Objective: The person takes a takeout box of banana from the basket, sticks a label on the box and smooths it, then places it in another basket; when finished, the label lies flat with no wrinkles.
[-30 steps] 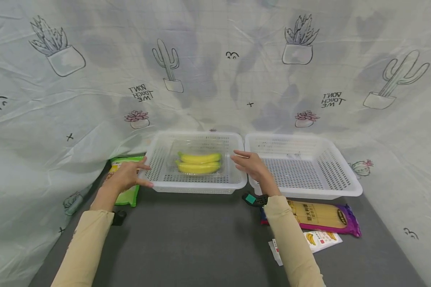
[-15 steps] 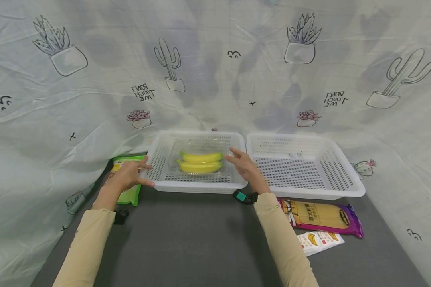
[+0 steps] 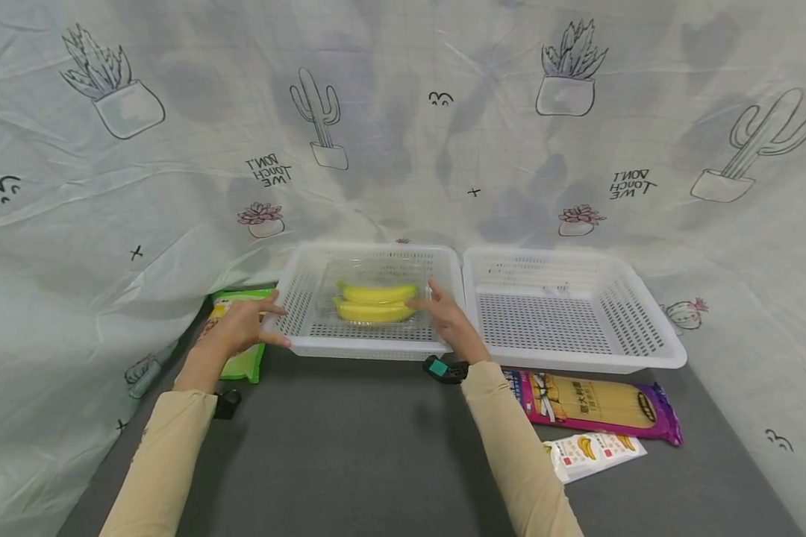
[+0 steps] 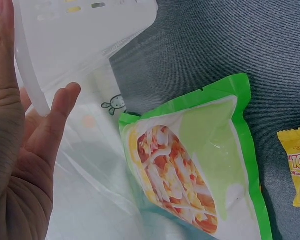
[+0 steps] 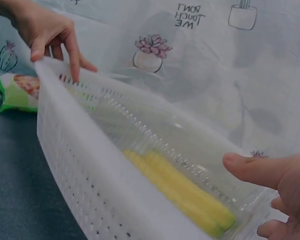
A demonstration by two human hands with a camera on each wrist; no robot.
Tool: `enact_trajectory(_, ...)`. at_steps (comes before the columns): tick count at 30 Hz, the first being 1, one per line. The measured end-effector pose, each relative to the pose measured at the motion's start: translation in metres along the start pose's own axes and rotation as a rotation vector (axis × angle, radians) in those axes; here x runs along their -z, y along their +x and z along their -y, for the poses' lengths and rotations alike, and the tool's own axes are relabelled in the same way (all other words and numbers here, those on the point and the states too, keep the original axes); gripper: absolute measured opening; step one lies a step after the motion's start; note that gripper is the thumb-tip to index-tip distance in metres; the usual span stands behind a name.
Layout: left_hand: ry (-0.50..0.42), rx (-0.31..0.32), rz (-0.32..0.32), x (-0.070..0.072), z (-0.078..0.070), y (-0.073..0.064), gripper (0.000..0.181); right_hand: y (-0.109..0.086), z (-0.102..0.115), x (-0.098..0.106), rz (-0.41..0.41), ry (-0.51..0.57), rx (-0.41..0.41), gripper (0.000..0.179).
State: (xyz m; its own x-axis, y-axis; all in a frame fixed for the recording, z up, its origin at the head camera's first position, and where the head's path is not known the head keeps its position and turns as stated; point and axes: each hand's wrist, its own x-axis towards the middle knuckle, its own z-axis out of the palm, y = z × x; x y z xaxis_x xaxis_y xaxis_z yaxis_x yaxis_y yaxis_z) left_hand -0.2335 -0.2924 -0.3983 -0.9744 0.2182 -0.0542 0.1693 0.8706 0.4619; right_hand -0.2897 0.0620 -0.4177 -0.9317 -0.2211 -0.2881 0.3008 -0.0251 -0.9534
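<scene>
Two yellow bananas (image 3: 374,312) lie in a clear plastic tray (image 3: 329,287), inside the left white basket (image 3: 363,348). At that basket's left rim is my left hand (image 3: 240,328); in the left wrist view the rim runs between its thumb and fingers. The right wrist view shows the left fingers reaching over the rim, with the thumb near the corner. My right hand (image 3: 448,319) is over the basket's right side, fingers spread beside the tray's right end. Its thumb and bent fingers (image 5: 274,227) show apart in the right wrist view, nothing pinched between them.
A second white basket (image 3: 544,321) stands directly to the right. In front of it lie a purple-edged pasta pack (image 3: 591,403) and a white banana-print packet (image 3: 594,453). Left of the baskets is a green food bag (image 3: 245,365); a small yellow packet (image 4: 297,165) lies near it. A printed curtain hangs behind.
My right hand has moved left and lower, from above the gap between the baskets to the right end of the banana tray. The left hand stays at the basket's rim.
</scene>
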Motion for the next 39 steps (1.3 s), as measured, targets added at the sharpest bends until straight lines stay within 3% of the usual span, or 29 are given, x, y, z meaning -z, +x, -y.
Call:
enact_trajectory(9, 0.011, -0.016, -0.012, 0.001, 0.0, -0.001, 0.077, 0.006, -0.005, -0.006, -0.026, -0.029, -0.003, 0.105)
enact_trajectory(23, 0.035, -0.039, -0.042, 0.0, 0.003, -0.001, 0.079, 0.014, -0.009, -0.014, -0.066, -0.26, 0.047, 0.113)
enact_trajectory(26, 0.029, -0.027, -0.043, 0.0, 0.003, -0.001, 0.08, 0.015, -0.009, -0.015, -0.058, -0.294, 0.069, 0.11)
enact_trajectory(33, 0.031, -0.037, -0.044, 0.0, 0.005, -0.001, 0.078, 0.012, -0.009, -0.016, -0.021, -0.39, 0.099, 0.085)
enact_trajectory(39, 0.028, -0.04, -0.035, -0.001, 0.005, -0.001, 0.078, 0.01, -0.008, -0.016, -0.068, -0.379, 0.133, 0.083)
